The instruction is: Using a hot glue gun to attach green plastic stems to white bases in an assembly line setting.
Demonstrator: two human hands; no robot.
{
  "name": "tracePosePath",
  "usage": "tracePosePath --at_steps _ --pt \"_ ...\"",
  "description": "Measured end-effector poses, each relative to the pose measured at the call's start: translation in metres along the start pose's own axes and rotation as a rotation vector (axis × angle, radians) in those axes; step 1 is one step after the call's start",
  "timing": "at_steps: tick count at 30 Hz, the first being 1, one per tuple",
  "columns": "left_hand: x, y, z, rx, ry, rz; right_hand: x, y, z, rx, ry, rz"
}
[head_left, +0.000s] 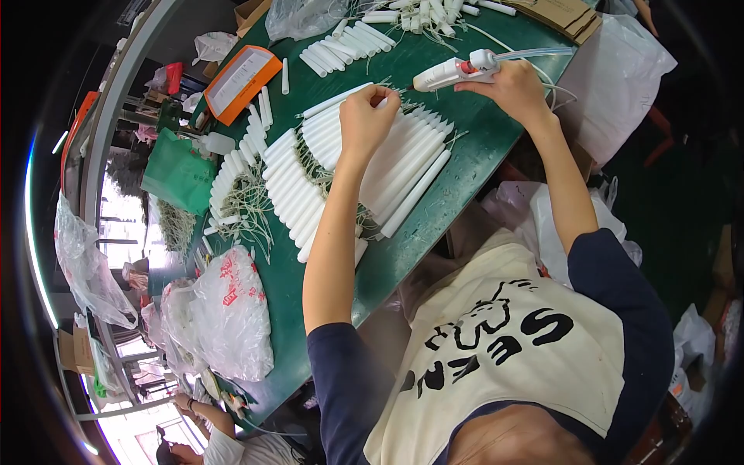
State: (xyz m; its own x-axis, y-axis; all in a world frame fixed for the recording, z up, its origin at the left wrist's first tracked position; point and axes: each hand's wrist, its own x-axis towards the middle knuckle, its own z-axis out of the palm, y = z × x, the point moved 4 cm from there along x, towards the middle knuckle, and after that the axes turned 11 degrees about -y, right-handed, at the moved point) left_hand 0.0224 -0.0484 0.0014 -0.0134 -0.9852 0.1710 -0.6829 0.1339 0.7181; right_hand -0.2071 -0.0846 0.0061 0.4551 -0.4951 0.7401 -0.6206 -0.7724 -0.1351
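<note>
Green covers the desk (434, 225), which slants across the view with rows of white sticks (411, 167) laid out on it. The right hand (518, 91) is wrapped around the grip of a white glue gun (457, 72) with red parts, its nozzle pointing left toward the upper ends of the sticks. A clear tube runs from the back of the gun, and a pale cord (535, 74) loops near that wrist.

The left hand (366, 124) is over the upper part of the nearest row, its fingers curled in and the thumb close to the fingertips; whether they pinch anything, or are fully closed, cannot be told. The sticks of this row lie side by side in a fan, with thin pale strings among them. Just left of it is a second row (291, 194), and beyond that a looser batch (232, 174) with tangled strings. More sticks lie toward the far edge, some lined up and some heaped.

An orange box (242, 84) with a white panel sits near the far left edge, a green bag (178, 172) is near the loose batch, and a clear plastic bag (232, 318) with red print lies at the left. At the lower left is another person (260, 449) in a white sleeve.
</note>
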Motion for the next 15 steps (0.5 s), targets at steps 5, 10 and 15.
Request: tracePosePath --at_steps 5,10,15 --pt "-0.0002 0.0018 -0.0006 0.017 0.016 0.011 -0.0007 -0.0001 -0.0032 -0.02 -0.002 0.022" --pt "-0.0013 0.0012 -0.0013 0.007 0.033 0.003 0.0004 -0.0016 -0.0033 0.004 -0.008 0.015" --pt "-0.0014 0.003 0.0002 0.014 0.025 -0.006 -0.0002 -0.0006 -0.0011 0.005 -0.027 0.021"
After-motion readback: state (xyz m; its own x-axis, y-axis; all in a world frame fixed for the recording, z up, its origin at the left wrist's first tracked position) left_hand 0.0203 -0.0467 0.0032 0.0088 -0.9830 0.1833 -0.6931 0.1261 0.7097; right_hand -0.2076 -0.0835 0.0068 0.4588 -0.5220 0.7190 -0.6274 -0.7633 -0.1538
